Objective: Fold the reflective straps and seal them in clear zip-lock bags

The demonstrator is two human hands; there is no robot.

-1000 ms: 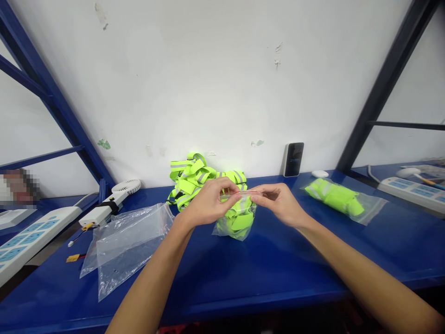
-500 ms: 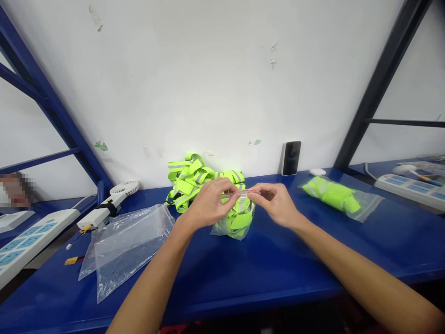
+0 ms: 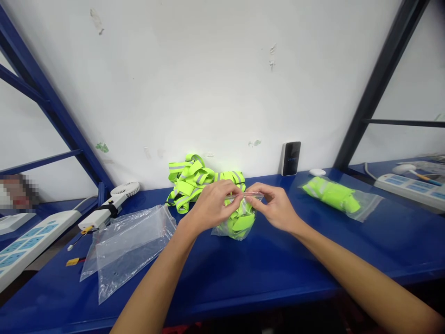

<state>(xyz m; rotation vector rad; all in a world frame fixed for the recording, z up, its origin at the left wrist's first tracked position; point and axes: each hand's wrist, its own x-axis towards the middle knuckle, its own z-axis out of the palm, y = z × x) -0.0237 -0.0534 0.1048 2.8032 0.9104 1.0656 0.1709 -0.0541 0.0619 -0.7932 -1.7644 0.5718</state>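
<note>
Between my hands a clear zip bag [image 3: 238, 225] stands on the blue table, with a folded yellow-green reflective strap inside. My left hand [image 3: 219, 204] pinches the bag's top edge near its middle. Close beside it, my right hand [image 3: 274, 204] pinches the same edge between thumb and forefinger. Behind my left hand lies a loose heap of yellow-green reflective straps [image 3: 189, 178] with grey stripes, against the wall. Off to the right, another filled zip bag [image 3: 332, 195] lies flat with a strap in it.
Flat clear bags [image 3: 132, 246] lie at the left, by a small white fan [image 3: 125, 189] and a power strip [image 3: 31, 243]. A dark-screened device [image 3: 291, 158] leans on the wall, near a white case [image 3: 317, 172]. Another power strip [image 3: 413, 188] is at far right.
My fingertips have come closer together along the bag's top edge, the right hand's moving slightly left. The bag stays in nearly the same place.
</note>
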